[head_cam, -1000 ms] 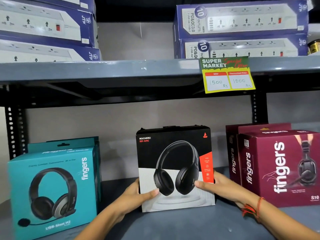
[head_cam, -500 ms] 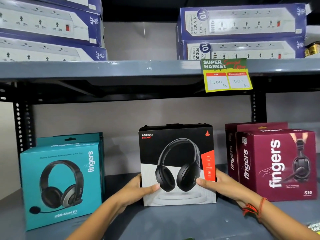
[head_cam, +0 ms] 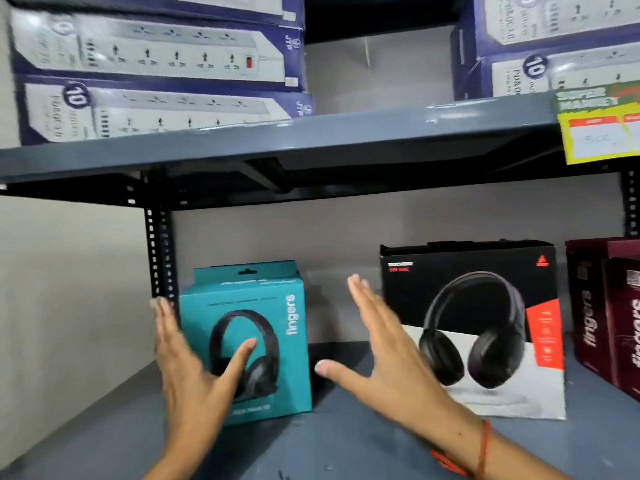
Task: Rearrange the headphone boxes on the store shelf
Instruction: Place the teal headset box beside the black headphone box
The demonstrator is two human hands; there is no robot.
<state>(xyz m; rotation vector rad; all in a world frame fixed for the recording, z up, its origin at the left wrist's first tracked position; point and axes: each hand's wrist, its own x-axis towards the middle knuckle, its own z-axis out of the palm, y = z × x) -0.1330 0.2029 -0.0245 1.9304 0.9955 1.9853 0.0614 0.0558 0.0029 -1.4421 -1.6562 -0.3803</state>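
Both hands have let go of the black box [head_cam: 472, 327], which now stands alone on the lower shelf [head_cam: 346, 441], between the teal box [head_cam: 244, 341] and the maroon boxes [head_cam: 604, 313]. The view has swung left. The left hand [head_cam: 188, 368] and right hand [head_cam: 388, 355], spread wide and empty, flank the teal box; the left thumb lies across its front, contact uncertain through blur. Judged step: the black box is placed, and the teal box is next to be gripped.
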